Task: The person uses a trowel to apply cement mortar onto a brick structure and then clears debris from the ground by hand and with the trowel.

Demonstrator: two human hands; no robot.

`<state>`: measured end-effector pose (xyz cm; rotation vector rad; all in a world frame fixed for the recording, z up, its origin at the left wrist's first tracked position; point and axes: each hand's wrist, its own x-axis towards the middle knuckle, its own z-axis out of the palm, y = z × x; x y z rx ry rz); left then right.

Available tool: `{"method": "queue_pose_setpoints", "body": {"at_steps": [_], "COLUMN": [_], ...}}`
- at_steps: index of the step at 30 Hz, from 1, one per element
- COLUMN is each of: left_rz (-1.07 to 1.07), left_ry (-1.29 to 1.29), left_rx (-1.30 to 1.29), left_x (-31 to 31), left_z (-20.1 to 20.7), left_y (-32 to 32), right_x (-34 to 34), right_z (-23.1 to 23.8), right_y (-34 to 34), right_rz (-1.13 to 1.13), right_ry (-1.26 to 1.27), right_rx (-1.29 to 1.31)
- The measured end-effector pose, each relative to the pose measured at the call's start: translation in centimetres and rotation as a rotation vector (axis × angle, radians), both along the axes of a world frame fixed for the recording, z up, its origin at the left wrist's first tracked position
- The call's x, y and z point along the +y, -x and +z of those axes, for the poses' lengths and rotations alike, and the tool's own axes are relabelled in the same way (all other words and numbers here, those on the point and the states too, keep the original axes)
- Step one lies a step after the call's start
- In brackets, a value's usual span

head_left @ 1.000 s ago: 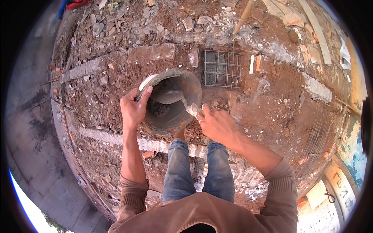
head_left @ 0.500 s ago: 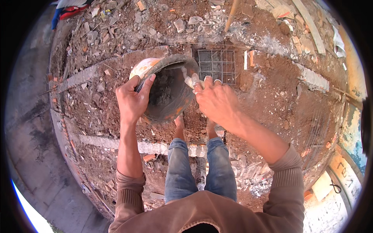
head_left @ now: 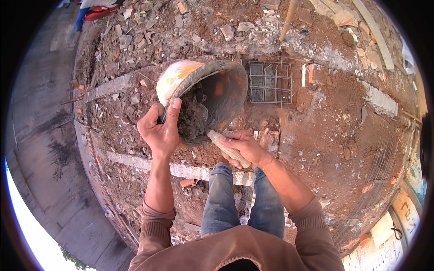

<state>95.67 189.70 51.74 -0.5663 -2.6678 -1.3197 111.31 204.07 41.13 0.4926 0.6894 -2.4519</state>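
Observation:
My left hand (head_left: 158, 128) grips the near-left rim of a mortar-caked bucket (head_left: 233, 90), thumb over the edge. The bucket is tilted, its mouth toward me and to the right, with an orange and white outer wall. Wet grey mortar (head_left: 190, 113) lies in its lower left part. My right hand (head_left: 242, 147) is closed around the pale, crusted handle of a trowel (head_left: 229, 148) at the near rim. The trowel's blade reaches into the bucket and is coated grey, hard to tell from the mortar.
Just right of the bucket, a wire rebar mesh (head_left: 271, 83) lies over grey mortar in a square pit. Concrete strips (head_left: 135, 159), brick pieces and rubble cross the brown soil. A wooden pole (head_left: 288, 20) stands beyond. Long rebar (head_left: 373, 174) lies at right.
My right hand has brought the trowel from the bucket's right rim down to its near side, blade now inside. The bucket is tipped further, showing more of its inner wall.

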Motion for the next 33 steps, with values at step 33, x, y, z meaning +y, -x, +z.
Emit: {"method": "queue_pose_setpoints", "body": {"at_steps": [33], "left_rz": [0.456], "left_ry": [-0.063], "left_rx": [-0.363], "left_x": [-6.4], "left_z": [-13.5], "left_y": [-3.2], "right_x": [1.7], "right_z": [-4.7], "right_y": [-11.4], "right_rz": [-0.14], "right_ry": [-1.605], "right_rx": [0.039]}}
